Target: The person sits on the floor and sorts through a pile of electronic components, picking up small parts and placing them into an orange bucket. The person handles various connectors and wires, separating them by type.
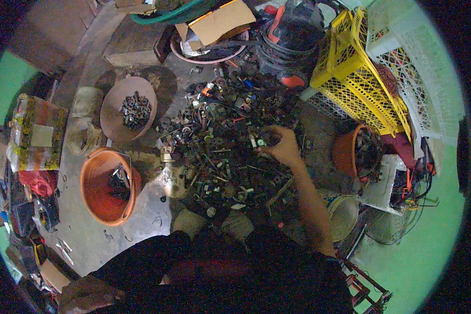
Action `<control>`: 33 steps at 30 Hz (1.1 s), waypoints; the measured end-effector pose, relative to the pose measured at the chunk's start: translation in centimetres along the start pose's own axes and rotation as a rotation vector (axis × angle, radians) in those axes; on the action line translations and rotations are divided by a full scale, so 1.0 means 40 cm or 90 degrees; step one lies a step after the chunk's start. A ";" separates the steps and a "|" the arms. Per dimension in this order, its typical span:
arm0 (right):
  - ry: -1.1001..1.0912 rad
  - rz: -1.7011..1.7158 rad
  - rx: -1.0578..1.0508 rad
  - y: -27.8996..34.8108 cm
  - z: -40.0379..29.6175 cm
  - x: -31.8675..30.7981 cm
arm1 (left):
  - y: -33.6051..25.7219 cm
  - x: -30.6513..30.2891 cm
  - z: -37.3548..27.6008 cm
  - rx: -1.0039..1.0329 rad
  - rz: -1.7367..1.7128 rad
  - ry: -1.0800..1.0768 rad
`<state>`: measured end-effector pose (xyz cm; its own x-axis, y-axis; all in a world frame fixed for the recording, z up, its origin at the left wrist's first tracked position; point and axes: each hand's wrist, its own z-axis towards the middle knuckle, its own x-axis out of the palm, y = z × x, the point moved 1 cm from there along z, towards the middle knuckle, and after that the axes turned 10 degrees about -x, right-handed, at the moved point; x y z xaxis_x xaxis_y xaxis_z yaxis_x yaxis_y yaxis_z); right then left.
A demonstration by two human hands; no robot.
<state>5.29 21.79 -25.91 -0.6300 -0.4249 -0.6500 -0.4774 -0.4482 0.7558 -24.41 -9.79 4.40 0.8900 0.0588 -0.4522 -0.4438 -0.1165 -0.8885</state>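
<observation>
My right hand (284, 147) reaches over a heap of mixed small scrap parts (219, 157) spread on the floor before me. Its thumb and fingers curve around a dark patch; whether that is a held part or just the heap behind cannot be told. Close to the thumb lie a pale green ring-shaped piece (260, 142) and a small white cylinder (253, 141). At the lower left, a dim shape that looks like my left hand (102, 294) sits in shadow beside my dark clothing. Its fingers are too dark to make out.
Left of the heap stand an orange bucket (88, 188) with some metal pieces and a tilted round basin (110, 110) holding small metal parts. A yellow plastic crate (353, 74), another orange bucket (343, 153) and a whitish bucket (345, 218) stand right. Cardboard (223, 23) lies at the back.
</observation>
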 end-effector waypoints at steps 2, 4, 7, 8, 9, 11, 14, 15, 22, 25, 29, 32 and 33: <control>-0.057 0.092 -0.002 0.003 -0.023 -0.021 | 0.012 -0.009 -0.012 0.036 0.012 0.018; -0.131 0.225 0.000 0.019 -0.035 -0.034 | 0.000 -0.001 -0.029 0.023 0.042 0.007; -0.152 0.709 0.153 0.156 -0.078 -0.069 | -0.056 0.056 -0.064 -0.077 0.109 -0.056; -0.205 0.765 0.105 0.185 -0.102 -0.097 | -0.086 0.071 -0.063 -0.090 0.129 -0.066; -0.230 0.592 0.064 0.154 -0.131 -0.100 | -0.091 0.090 -0.054 -0.105 0.146 -0.074; -0.258 0.628 0.077 0.174 -0.153 -0.122 | -0.118 0.121 -0.016 -0.015 0.167 -0.026; -0.299 1.067 0.179 0.399 -0.145 -0.206 | -0.154 0.167 -0.025 -0.097 0.035 -0.016; -0.280 1.045 0.138 0.438 -0.155 -0.238 | -0.162 0.187 -0.019 -0.119 -0.049 -0.009; -0.277 0.716 -0.126 0.722 -0.243 -0.414 | -0.263 0.381 0.128 -0.217 -0.698 0.095; -0.252 0.453 -0.218 0.873 -0.326 -0.428 | -0.324 0.428 0.152 -0.157 -0.914 0.212; -0.268 -0.051 -0.390 0.917 -0.399 -0.488 | -0.312 0.495 0.141 -0.193 -1.060 0.188; -0.394 -0.041 -0.304 0.879 -0.442 -0.529 | -0.256 0.538 0.171 -0.238 -1.136 0.169; -0.400 -0.044 -0.281 0.847 -0.456 -0.529 | -0.262 0.544 0.173 -0.226 -1.149 0.184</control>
<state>13.63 1.25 11.99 -0.9001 0.0828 -0.4277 -0.3228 -0.7859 0.5273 -1.11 -0.43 3.32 0.2058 0.1866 0.9606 0.9457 -0.2903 -0.1462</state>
